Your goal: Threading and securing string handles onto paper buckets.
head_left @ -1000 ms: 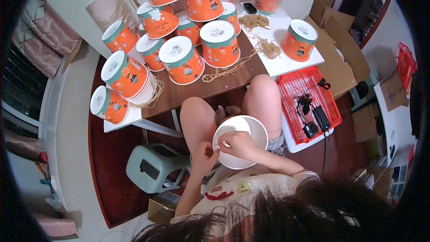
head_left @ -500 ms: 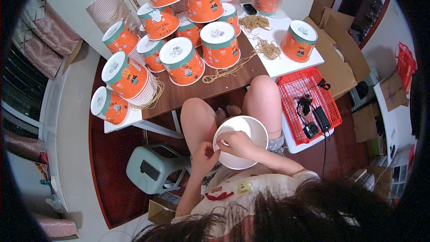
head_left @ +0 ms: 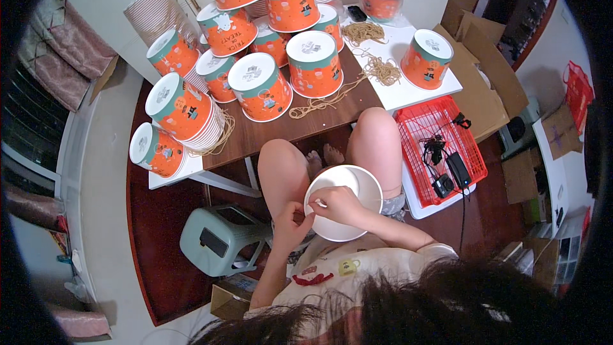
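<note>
A white-lined bucket [head_left: 340, 232] sits mouth-up in the person's lap, between the thighs. At its left rim the left hand [head_left: 292, 222] has its fingers curled, and the right hand [head_left: 340, 205] reaches across the opening, fingertips meeting the left's — what either one grips is too small to tell. Beyond the knees, upturned orange buckets [head_left: 262, 96] crowd the brown tabletop [head_left: 319, 120], near tangled tan cord [head_left: 382, 71]. A red basket [head_left: 412, 134] lies to the right.

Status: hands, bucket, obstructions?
Left hand, right hand close together at left rim of white-lined bucket; exact grip unclear. Bucket opening faces up. Right forearm crosses near-right rim.
</note>
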